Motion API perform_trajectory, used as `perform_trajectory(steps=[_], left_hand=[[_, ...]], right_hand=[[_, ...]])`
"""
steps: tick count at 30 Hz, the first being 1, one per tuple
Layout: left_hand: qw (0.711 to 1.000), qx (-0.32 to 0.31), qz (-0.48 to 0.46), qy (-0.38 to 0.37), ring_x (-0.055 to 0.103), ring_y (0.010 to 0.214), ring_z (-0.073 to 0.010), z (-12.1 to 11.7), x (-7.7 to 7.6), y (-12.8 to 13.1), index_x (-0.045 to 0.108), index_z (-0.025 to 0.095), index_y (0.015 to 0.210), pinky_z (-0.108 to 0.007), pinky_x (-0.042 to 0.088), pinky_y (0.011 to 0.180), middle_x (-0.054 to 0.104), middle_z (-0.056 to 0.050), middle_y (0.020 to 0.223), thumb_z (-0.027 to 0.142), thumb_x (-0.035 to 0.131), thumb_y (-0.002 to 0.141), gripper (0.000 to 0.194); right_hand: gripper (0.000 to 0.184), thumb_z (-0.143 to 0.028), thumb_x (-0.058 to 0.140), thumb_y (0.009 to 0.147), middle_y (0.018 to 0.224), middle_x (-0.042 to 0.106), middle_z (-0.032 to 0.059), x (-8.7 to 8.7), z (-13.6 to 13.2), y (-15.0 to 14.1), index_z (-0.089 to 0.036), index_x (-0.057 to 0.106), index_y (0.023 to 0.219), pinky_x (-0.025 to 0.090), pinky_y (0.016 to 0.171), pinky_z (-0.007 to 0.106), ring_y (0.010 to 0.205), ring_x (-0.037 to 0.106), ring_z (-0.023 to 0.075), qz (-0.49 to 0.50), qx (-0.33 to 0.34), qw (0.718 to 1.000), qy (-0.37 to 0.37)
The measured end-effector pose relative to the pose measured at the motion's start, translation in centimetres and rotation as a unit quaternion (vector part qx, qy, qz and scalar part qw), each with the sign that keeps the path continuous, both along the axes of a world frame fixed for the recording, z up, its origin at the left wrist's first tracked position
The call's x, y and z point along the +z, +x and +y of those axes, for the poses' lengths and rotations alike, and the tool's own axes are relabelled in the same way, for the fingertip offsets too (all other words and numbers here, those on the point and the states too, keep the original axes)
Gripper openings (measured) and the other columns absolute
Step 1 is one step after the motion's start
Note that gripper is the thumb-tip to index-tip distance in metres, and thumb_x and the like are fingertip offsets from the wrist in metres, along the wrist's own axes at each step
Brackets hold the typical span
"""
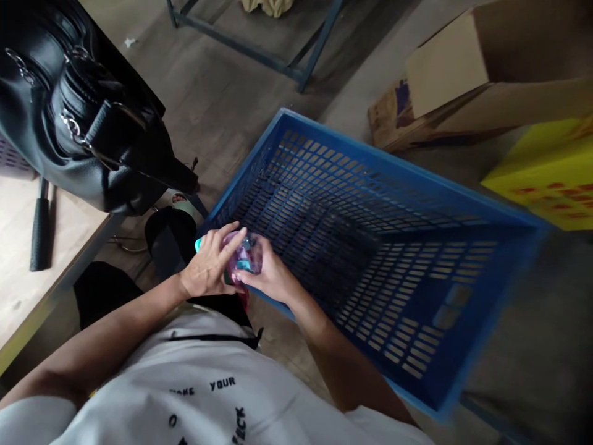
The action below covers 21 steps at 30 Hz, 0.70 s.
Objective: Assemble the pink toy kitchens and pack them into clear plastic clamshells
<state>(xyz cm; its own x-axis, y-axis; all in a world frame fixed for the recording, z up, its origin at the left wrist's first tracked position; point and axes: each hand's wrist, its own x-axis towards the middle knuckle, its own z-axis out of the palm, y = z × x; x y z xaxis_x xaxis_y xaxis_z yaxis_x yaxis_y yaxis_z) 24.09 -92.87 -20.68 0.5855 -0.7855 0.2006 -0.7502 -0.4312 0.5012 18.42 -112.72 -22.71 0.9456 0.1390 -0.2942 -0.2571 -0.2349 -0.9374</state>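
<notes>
Both my hands meet over my lap at the near left corner of a large blue slotted plastic crate (pixel 463 364). Together they hold a small clear packet with pink and teal contents (pixel 241 256). My left hand (pixel 210 266) covers its left side, fingers curled over the top. Gripping the packet's right and lower edge is my right hand (pixel 271 275), with thumb and fingers pinched. Much of the packet is hidden by my fingers. The crate's inside looks bare.
A black leather handbag with chain straps (pixel 69 117) sits on a wooden table (pixel 28 290) at left, beside a black handle (pixel 39 232). Cardboard boxes (pixel 463 86) and a yellow box (pixel 551 173) stand beyond the crate. A blue metal frame (pixel 296 68) crosses the floor behind.
</notes>
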Motion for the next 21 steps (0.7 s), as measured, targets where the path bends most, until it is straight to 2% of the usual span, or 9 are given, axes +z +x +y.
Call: perform_trajectory(steps=[3,6,9,11,12,14,17,19,21], left_hand=[[0.999,0.005,0.042,-0.006,0.037,0.133,-0.0435,2.3,0.8,-0.1,-0.004,0.018,0.161,-0.063,0.041,0.102,0.027,-0.028,0.151,0.072,0.071,0.073,0.127],[0.998,0.014,0.056,-0.015,0.036,0.135,-0.043,2.4,1.5,-0.1,-0.003,0.018,0.162,-0.066,0.041,0.103,0.029,-0.026,0.15,0.063,0.069,0.08,0.117],[0.997,-0.01,0.067,-0.029,0.037,0.139,-0.0397,1.4,2.5,0.0,0.0,0.02,0.162,-0.061,0.046,0.105,0.027,-0.024,0.152,0.05,0.066,0.088,0.104],[0.999,-0.016,0.042,-0.028,0.039,0.139,-0.0366,1.3,3.3,0.2,0.01,0.024,0.162,-0.056,0.049,0.105,0.028,-0.022,0.153,0.039,0.066,0.09,0.092],[0.999,-0.009,0.019,-0.024,0.042,0.138,-0.0351,1.6,3.7,0.4,0.017,0.026,0.161,-0.055,0.05,0.105,0.031,-0.02,0.153,0.034,0.066,0.091,0.086],[0.999,0.028,-0.033,-0.021,0.048,0.133,-0.0325,3.2,4.4,0.9,0.033,0.03,0.156,-0.052,0.053,0.102,0.039,-0.015,0.15,0.025,0.069,0.088,0.076],[0.988,0.112,-0.106,-0.017,0.061,0.116,-0.0266,7.5,5.0,1.1,0.048,0.036,0.147,-0.045,0.06,0.09,0.047,-0.008,0.147,0.019,0.075,0.08,0.075],[0.974,0.157,-0.161,0.001,0.066,0.106,-0.0245,10.8,5.3,0.5,0.053,0.041,0.143,-0.042,0.062,0.081,0.053,-0.001,0.145,0.018,0.079,0.071,0.08],[0.96,0.197,-0.191,0.049,0.067,0.106,-0.0277,13.8,5.7,-0.8,0.057,0.046,0.138,-0.048,0.062,0.082,0.059,0.004,0.14,0.018,0.079,0.066,0.08]], right_hand=[[0.086,-0.04,0.081,0.069,0.128,0.063,0.0123,-0.9,1.0,1.2,-0.022,0.038,0.14,0.051,0.099,0.045,0.115,0.064,0.0285,-0.001,0.039,0.999,-0.005],[0.091,-0.044,0.087,0.06,0.123,0.066,0.0106,-1.0,0.9,2.6,-0.021,0.043,0.136,0.052,0.096,0.044,0.11,0.066,0.0276,0.006,0.051,0.999,-0.009],[0.09,-0.042,0.088,0.059,0.122,0.067,0.0083,-2.0,-1.2,2.6,-0.022,0.045,0.135,0.053,0.095,0.04,0.106,0.068,0.0241,0.009,0.038,0.999,0.033],[0.089,-0.042,0.088,0.06,0.121,0.067,0.0071,-3.9,-4.1,1.5,-0.023,0.045,0.136,0.054,0.093,0.038,0.102,0.068,0.0227,0.016,0.012,1.0,0.023],[0.09,-0.042,0.088,0.06,0.12,0.067,0.0067,-5.5,-5.9,0.8,-0.024,0.045,0.136,0.055,0.091,0.038,0.1,0.069,0.0226,0.022,-0.005,1.0,-0.009],[0.09,-0.041,0.088,0.06,0.12,0.068,0.007,-9.6,-9.7,-1.0,-0.024,0.045,0.137,0.054,0.091,0.037,0.1,0.068,0.023,0.047,-0.036,0.991,-0.118],[0.082,-0.032,0.085,0.063,0.124,0.066,0.0081,-17.2,-14.0,-4.3,-0.023,0.047,0.135,0.051,0.093,0.032,0.107,0.065,0.0226,0.158,-0.008,0.947,-0.28],[0.073,-0.025,0.083,0.063,0.123,0.066,0.01,-22.1,-15.1,-6.4,-0.021,0.053,0.129,0.048,0.094,0.033,0.11,0.063,0.0249,0.217,0.02,0.921,-0.324],[0.068,-0.019,0.081,0.063,0.123,0.065,0.0127,-26.3,-14.9,-8.3,-0.018,0.055,0.126,0.044,0.099,0.035,0.113,0.06,0.027,0.247,0.046,0.907,-0.337]])
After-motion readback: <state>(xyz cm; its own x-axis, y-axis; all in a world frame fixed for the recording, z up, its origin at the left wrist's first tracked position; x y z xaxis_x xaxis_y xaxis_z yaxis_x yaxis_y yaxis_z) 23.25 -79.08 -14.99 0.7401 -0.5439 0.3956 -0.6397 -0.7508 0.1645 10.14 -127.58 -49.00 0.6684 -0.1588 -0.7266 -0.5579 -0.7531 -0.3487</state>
